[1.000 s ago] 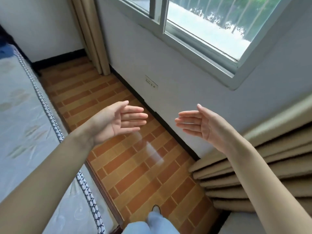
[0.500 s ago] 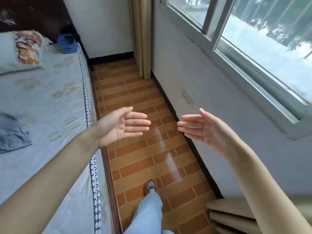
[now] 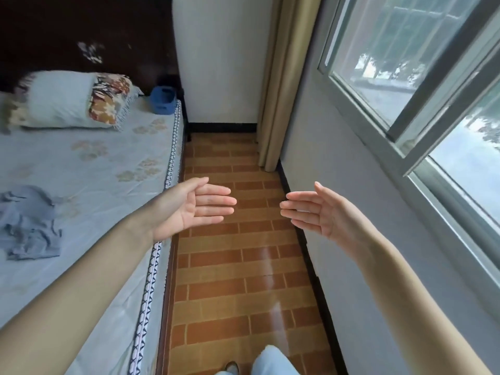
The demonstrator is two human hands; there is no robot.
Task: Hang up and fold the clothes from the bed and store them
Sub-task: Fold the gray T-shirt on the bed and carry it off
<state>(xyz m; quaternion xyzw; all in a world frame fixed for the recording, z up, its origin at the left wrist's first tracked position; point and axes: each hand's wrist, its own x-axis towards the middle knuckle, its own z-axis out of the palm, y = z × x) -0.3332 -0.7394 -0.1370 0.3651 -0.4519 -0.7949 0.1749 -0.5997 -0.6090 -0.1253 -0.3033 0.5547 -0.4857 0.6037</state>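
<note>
Here the person stands in the narrow strip of tiled floor (image 3: 238, 266) between the bed (image 3: 94, 185) and the wall under the window (image 3: 422, 85), both bare arms stretched forward. The left hand (image 3: 189, 207) is held out flat, palm turned inward, fingers straight and together, grasping nothing. The right hand (image 3: 319, 209) mirrors it, palm facing the left, fingers straight and empty too. The two hands hang in the air above the tiles, apart from each other and touching nothing.

On the bed, well to the left of the left forearm, a crumpled blue-grey garment (image 3: 27, 223) lies on the pale sheet; it may be a shirt, though the folds hide its shape. Near the dark headboard (image 3: 81, 31) rests a pillow (image 3: 67, 100), and beside it, at the bed's corner, sits a small blue basket (image 3: 163, 100). A beige curtain (image 3: 284, 82) hangs in the far corner by the window.
</note>
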